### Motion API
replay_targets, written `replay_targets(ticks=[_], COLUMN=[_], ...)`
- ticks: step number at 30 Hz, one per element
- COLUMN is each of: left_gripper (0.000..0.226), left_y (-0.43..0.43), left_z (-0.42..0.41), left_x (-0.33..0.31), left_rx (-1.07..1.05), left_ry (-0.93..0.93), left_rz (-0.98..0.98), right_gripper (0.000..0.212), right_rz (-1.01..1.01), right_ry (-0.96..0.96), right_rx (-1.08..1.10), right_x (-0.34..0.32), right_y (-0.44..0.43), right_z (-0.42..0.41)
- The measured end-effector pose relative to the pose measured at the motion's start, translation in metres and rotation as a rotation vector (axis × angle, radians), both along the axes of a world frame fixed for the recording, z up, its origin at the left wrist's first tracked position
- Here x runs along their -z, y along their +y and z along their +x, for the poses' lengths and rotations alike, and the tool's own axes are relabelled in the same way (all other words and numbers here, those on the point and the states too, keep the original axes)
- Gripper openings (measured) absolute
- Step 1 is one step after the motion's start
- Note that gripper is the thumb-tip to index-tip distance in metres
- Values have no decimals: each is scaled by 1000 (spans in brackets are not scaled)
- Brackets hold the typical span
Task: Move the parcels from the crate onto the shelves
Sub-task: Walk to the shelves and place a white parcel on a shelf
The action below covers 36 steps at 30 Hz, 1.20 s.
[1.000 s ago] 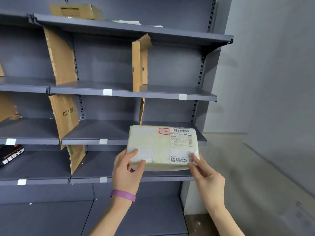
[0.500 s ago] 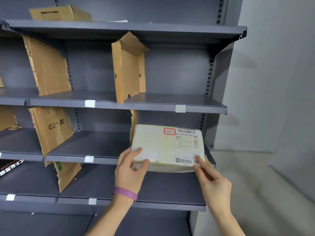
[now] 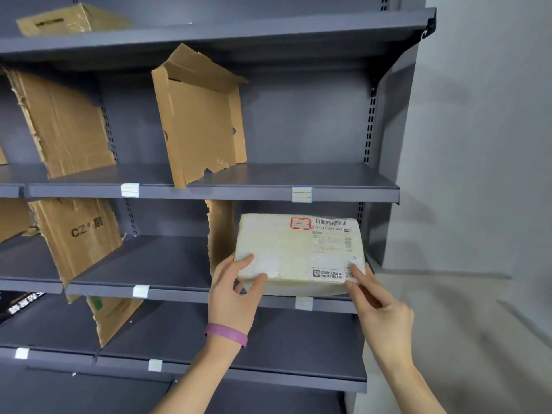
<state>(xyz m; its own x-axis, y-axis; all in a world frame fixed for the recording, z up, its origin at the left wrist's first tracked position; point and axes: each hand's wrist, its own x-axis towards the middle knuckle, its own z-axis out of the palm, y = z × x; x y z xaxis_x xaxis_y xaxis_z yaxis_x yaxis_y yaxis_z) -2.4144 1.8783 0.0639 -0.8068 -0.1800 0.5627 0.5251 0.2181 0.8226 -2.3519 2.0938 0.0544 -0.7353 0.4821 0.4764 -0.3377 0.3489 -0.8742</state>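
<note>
A left hand (image 3: 232, 294) and right hand (image 3: 380, 306) grip a pale labelled parcel (image 3: 286, 249) at its 7 and 5 o'clock corners, holding it level, apparently to slide onto the grey shelf (image 3: 167, 264), right of a cardboard divider (image 3: 220, 234).

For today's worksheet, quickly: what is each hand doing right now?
Left hand: grips the parcel at its near left corner.
Right hand: holds the parcel at its near right corner.
</note>
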Motion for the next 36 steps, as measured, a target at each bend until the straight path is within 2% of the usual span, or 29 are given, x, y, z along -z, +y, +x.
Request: replay_targets(ticks=[4, 7, 12, 16, 20, 24, 27, 30, 36], left_gripper=[36, 34, 31, 41, 50, 59, 63, 72, 82], left_y=[2, -2, -15, -21, -20, -15, -7, -2, 5], left_z=[0, 8, 21, 5, -31, -74, -99, -123, -143], left_x=[-6, -25, -92, -149, -193, -218, -221, -212, -187], left_rx=[-10, -81, -226, -132, -19, 27, 44, 56, 14], left_ry=[-2, 78, 292, 368, 348, 307, 269, 224, 194], left_rz=[4, -41, -66, -46, -107, -189, -227, -351, -498], right_gripper=[36, 33, 21, 29, 47, 54, 55, 64, 78], right_rz=[19, 47, 165, 218, 291, 302, 322, 394, 573], right_ry=[25, 88, 337, 453, 440, 398, 319, 220, 166], right_rx=[1, 25, 147, 150, 167, 145, 165, 183, 144], right_x=[-6, -28, -91, -147, -194, -220, -218, -205, -185], right_y=[0, -4, -10, -10, -9, -1, 5, 9, 13], right_z=[-1, 5, 12, -6, -37, -75, -103, -123, -148])
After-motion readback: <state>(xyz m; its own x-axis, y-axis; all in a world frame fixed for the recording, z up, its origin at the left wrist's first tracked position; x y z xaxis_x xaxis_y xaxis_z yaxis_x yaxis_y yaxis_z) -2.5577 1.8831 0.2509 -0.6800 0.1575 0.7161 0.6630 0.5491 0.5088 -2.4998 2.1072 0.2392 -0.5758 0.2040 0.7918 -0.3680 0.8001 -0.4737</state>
